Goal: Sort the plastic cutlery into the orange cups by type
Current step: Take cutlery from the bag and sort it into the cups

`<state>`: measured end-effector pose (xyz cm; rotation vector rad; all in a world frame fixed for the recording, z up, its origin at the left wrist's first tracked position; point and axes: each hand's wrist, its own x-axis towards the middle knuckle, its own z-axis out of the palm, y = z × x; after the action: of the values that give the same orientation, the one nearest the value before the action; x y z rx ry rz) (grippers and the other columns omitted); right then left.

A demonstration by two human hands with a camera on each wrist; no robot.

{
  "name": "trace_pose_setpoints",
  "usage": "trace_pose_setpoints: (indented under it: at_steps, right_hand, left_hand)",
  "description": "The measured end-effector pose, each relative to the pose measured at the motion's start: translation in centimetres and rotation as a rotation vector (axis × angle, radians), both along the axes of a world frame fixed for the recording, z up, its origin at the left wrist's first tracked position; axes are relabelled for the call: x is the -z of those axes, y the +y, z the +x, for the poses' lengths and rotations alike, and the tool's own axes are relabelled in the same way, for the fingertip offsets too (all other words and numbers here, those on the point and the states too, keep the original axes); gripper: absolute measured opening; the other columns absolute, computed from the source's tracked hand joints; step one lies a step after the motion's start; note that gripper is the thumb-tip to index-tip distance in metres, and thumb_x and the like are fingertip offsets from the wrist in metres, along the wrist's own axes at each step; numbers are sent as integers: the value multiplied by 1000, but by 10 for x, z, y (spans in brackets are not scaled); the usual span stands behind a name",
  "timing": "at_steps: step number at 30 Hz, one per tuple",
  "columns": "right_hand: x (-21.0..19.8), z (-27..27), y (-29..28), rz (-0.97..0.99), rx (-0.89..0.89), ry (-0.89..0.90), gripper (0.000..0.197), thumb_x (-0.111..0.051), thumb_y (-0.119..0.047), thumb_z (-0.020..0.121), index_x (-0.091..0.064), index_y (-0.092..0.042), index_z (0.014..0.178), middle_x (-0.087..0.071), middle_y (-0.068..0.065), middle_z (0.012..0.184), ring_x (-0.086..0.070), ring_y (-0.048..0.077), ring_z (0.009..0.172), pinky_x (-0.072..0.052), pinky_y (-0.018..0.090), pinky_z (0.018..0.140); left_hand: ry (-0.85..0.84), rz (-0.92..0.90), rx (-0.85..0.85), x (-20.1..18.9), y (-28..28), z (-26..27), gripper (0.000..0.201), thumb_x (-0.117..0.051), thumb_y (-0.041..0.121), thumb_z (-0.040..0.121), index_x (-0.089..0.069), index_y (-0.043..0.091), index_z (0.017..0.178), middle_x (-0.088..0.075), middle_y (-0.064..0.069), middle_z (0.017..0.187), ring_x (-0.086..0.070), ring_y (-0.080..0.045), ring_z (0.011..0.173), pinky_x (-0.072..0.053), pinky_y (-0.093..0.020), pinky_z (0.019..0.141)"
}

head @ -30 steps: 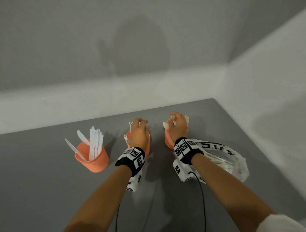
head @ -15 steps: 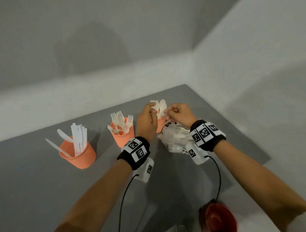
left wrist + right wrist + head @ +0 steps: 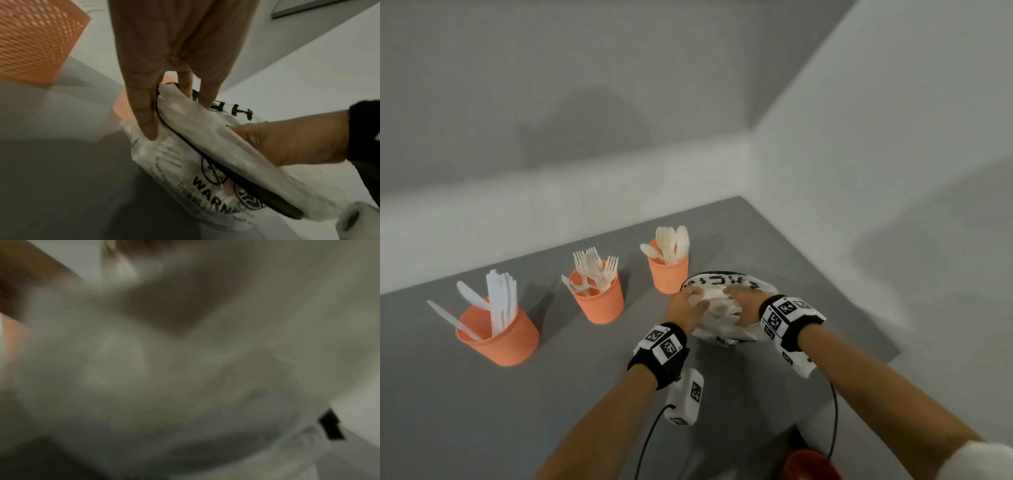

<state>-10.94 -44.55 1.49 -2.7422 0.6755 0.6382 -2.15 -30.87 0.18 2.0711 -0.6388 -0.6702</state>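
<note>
Both hands, the left hand [image 3: 686, 306] and right hand [image 3: 743, 303], grip the crumpled plastic bag [image 3: 726, 329] beside the spoon cup [image 3: 668, 274] on the counter [image 3: 482, 411], where a careless tug could topple that cup.

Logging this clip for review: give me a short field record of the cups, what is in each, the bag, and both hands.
left cup: knives, upright
middle cup: forks
right cup: spoons
bag: white plastic with black print, on the table just in front of the right cup
left hand: grips the bag's edge
right hand: on the bag; grip unclear, wrist view blurred
loose cutlery on table: none visible
</note>
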Motion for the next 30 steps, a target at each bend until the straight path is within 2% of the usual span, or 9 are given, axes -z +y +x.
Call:
trace_pose_setpoints:
  at_steps: [3, 7, 10, 12, 15, 17, 21, 24, 30]
  right_hand:
    - [7, -2, -18, 45, -18, 54, 89, -68, -33, 80, -13, -22, 149, -14, 3, 158, -17, 23, 144, -16, 36, 118]
    - [5, -13, -37, -18, -83, 96, 93, -68, -34, 76, -10, -24, 149, -18, 6, 156, -22, 26, 142, -19, 40, 118]
    - [6, -25, -47, -71, -108, 34, 90, -67, -34, 75, -14, -26, 148, -22, 4, 155, -22, 26, 142, -17, 39, 118]
    - [4, -25, -51, -66, -100, 46, 81, -62, -37, 80, -18, -25, 147, -31, 6, 151, -29, 27, 139, -24, 37, 115]
    - [-5, -20, -59, -34, -54, 23, 55, -51, -44, 88, -41, -20, 136, -47, 7, 140, -44, 27, 128, -34, 36, 107]
    - [-9, -21, -63, -4, -14, -30, 49, -51, -43, 89, -50, -17, 130, -54, 7, 133, -51, 26, 121, -39, 34, 102]
    - [-1, -23, -63, 16, -19, -113, 46, -55, -29, 88, -46, -15, 131, -49, 6, 138, -46, 25, 127, -35, 33, 107]
    - [5, -20, -61, 45, -6, -132, 49, -61, -35, 85, -48, -14, 128, -48, 5, 138, -45, 23, 127, -35, 30, 106]
    - [4, -13, -59, 82, -17, -55, 55, -64, -37, 84, -47, -13, 130, -48, 8, 138, -45, 25, 127, -35, 30, 103]
  left_hand:
    - [-4, 31, -21, -1, -12, -5, 36, -57, 7, 87, -56, 7, 122, -48, -12, 136, -44, -26, 127, -33, -29, 103]
    - [-15, 85, 49, -5, -26, -15, 46, -58, 4, 86, -48, 9, 131, -41, -12, 140, -40, -25, 130, -31, -26, 104]
    - [-29, 83, 68, -12, -37, -22, 52, -54, -3, 84, -44, 8, 134, -40, -12, 142, -39, -25, 131, -30, -25, 105]
    - [-75, 85, 58, -18, -42, -21, 52, -50, -7, 82, -45, 6, 133, -42, -12, 141, -40, -25, 130, -30, -26, 106]
    - [-172, 99, 63, -32, -47, -14, 52, -45, -9, 81, -47, 4, 131, -43, -14, 139, -40, -27, 129, -29, -25, 105]
    - [-208, 104, 57, -37, -48, -9, 50, -45, -9, 81, -50, 4, 130, -44, -14, 138, -41, -27, 129, -29, -24, 104]
    - [-214, 120, 69, -39, -49, -12, 50, -45, -9, 82, -49, 5, 130, -44, -15, 137, -42, -27, 128, -30, -24, 103]
    - [-197, 130, 74, -38, -47, -16, 49, -46, -7, 83, -47, 5, 131, -44, -15, 136, -42, -27, 128, -30, -24, 103]
    - [-182, 134, 85, -36, -40, -12, 47, -46, -6, 84, -48, 3, 130, -45, -16, 134, -42, -29, 128, -30, -25, 103]
